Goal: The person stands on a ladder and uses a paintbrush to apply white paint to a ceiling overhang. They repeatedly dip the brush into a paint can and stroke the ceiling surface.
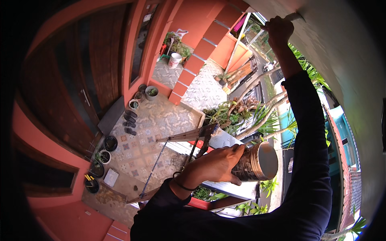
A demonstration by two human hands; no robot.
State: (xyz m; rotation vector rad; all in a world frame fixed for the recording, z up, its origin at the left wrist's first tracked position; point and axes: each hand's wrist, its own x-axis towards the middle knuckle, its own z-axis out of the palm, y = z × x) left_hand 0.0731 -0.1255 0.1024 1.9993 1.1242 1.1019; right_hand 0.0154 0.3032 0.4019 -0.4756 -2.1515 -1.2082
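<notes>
My left hand (215,165) is wrapped round the side of a stained brown jar (249,165), held tilted in front of me. A smooth grey surface (268,158) shows at its round mouth; whether it is filling or a lid I cannot tell. Raised high at the upper right, my right hand (279,30) is closed on a small flat-bladed tool (295,16) that looks like a putty knife. Its blade meets the pale overhead surface (329,44), where lighter smears show. The fingers hide most of the handle.
Below me stands a wooden stepladder (187,135). Potted plants (151,92) and dark slippers (130,122) lie along the tiled floor (140,154) by a wooden door (76,68). A white bucket (175,60) stands farther off; branches (257,124) rise at the right.
</notes>
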